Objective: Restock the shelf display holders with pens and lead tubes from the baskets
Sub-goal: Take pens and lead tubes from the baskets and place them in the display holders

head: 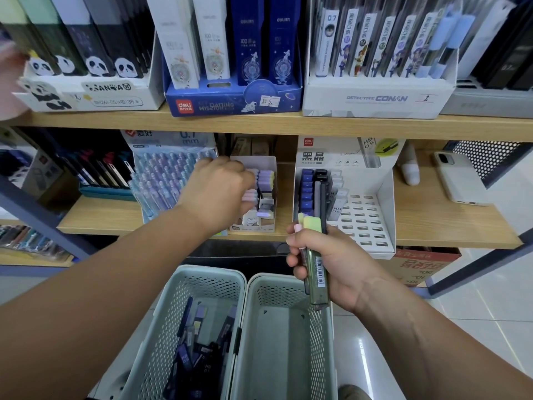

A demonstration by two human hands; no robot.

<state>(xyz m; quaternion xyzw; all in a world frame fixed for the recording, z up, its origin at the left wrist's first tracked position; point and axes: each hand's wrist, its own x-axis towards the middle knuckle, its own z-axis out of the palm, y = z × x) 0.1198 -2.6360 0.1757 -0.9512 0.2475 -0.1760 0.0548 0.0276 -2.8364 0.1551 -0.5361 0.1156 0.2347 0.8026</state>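
The left hand (219, 192) reaches into the small white holder (269, 166) of pastel tubes (266, 178) on the shelf (450, 223). The right hand (328, 261) grips a bundle (314, 255) of tubes above two baskets (184, 313).

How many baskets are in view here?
2. The left basket, holding lead tubes, sits low in the frame; the right basket stands beside it, below the right hand.

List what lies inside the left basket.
Inside the left basket lies a loose heap of lead tubes, mostly dark blue and black, a few purple or yellow. The heap hides the floor beneath, and the near end is out of frame.
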